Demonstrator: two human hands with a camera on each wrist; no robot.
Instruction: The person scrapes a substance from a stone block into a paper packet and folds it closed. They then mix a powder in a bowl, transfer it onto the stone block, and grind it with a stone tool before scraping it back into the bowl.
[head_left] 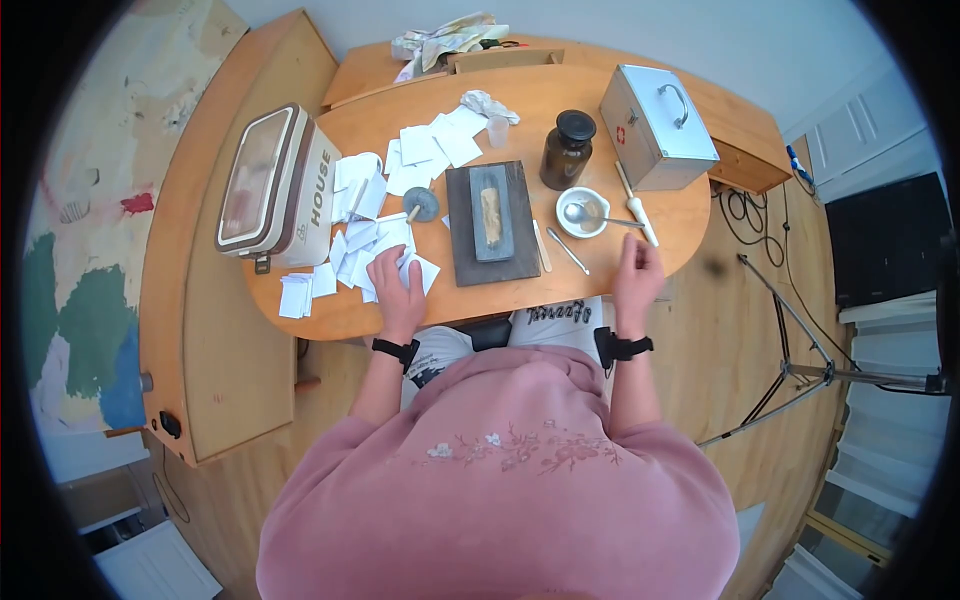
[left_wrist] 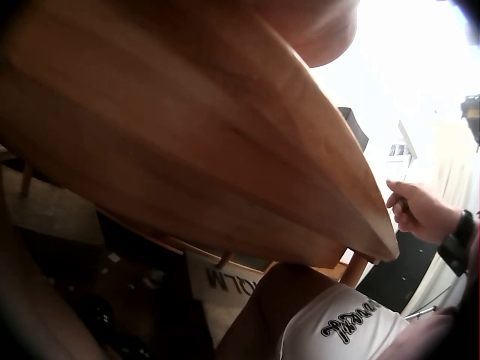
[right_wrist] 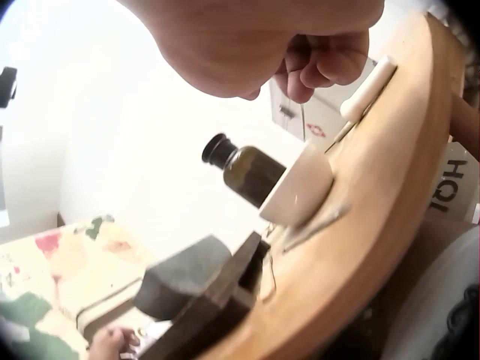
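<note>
My left hand [head_left: 400,292] lies over the white paper sheets [head_left: 360,245] at the table's front edge, fingers spread and relaxed. My right hand [head_left: 638,278] hovers at the front edge on the right, its fingers loosely curled with nothing in them. Just beyond it are a white-handled tool [head_left: 640,218] and a white bowl [head_left: 580,225] with a metal spoon [head_left: 610,220] in it. A slender metal tool [head_left: 568,250] and a flat wooden stick [head_left: 542,247] lie left of the bowl. Between the hands sits a grey stone block [head_left: 492,215] with a tan patch, on a dark board [head_left: 465,268].
Behind the bowl stands a brown bottle [head_left: 568,150], with a silver first-aid case [head_left: 660,130] to its right. A pet carrier [head_left: 285,190] stands at the table's left. A grey disc with a handle [head_left: 425,204] lies by the papers. A tripod [head_left: 800,370] stands on the right.
</note>
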